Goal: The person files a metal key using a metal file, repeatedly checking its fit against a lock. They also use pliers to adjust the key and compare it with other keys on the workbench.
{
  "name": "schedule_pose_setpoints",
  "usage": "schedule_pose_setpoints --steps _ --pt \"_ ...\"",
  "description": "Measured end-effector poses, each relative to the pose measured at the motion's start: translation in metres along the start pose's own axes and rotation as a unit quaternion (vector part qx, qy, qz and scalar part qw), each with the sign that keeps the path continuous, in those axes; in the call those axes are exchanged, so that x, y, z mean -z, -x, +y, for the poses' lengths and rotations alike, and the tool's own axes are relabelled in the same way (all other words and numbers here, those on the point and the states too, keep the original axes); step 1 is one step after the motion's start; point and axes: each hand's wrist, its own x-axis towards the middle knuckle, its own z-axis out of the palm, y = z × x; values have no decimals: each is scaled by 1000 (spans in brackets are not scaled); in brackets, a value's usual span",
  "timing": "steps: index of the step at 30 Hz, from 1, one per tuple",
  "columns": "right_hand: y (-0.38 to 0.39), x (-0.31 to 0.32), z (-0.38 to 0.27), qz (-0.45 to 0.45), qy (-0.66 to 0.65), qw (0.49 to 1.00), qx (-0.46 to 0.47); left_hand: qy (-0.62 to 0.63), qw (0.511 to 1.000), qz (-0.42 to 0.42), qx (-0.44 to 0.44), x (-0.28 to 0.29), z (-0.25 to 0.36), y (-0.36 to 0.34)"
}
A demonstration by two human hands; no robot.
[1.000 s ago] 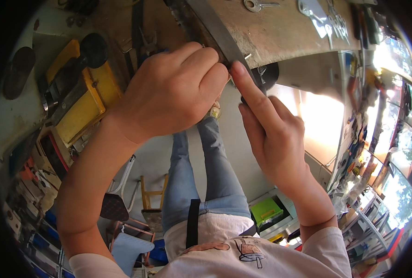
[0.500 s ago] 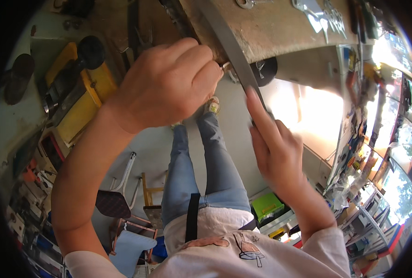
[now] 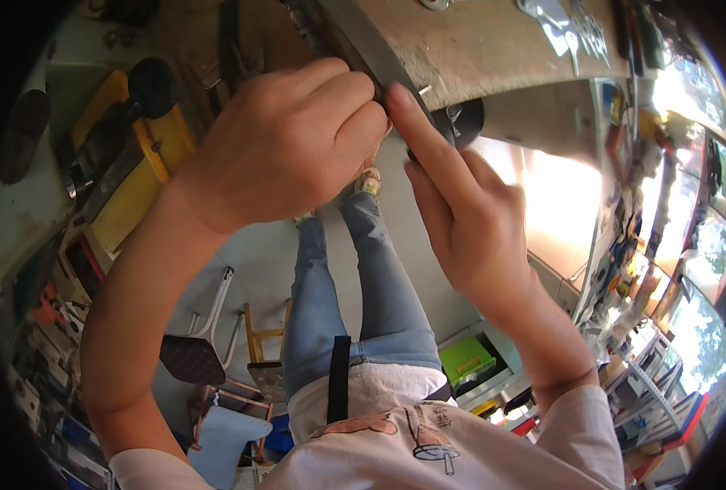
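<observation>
My left hand point(image 3: 293, 147) is closed at the front edge of the wooden bench point(image 3: 477, 49), its fingertips around a small piece, mostly hidden. My right hand point(image 3: 469, 220) grips a long flat grey steel file point(image 3: 359, 53), its index finger stretched along the top with the tip close beside my left fingers. The file lies slanting across the bench edge, its handle hidden by my hand. A thin metal tip point(image 3: 424, 90) shows just beside the file.
Loose keys point(image 3: 575, 37) lie on the bench at the right. A yellow metal machine point(image 3: 130, 192) is at the left. Below are a black-seated chair point(image 3: 191, 355), a wooden stool point(image 3: 265, 327) and a green bin point(image 3: 465, 359). Cluttered shelves line the right by bright windows.
My right hand and the file moved back toward me half a second ago and are now pushed forward again beside my left hand. My left hand has shifted slightly up and left.
</observation>
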Motion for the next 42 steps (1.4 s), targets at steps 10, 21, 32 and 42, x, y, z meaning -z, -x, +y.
schedule_pose_setpoints --steps 10,21,32,42 --pt "19 -9 11 1 29 1000 -6 3 1000 2 0 1 1 0" --pt "35 -4 12 24 23 999 -7 -5 1000 -13 -8 3 5 -1" --pt "33 -16 23 107 -9 994 10 0 1000 7 -2 2 7 -3" --pt "10 -17 21 132 -26 990 52 -42 999 20 -17 -1 2 -7"
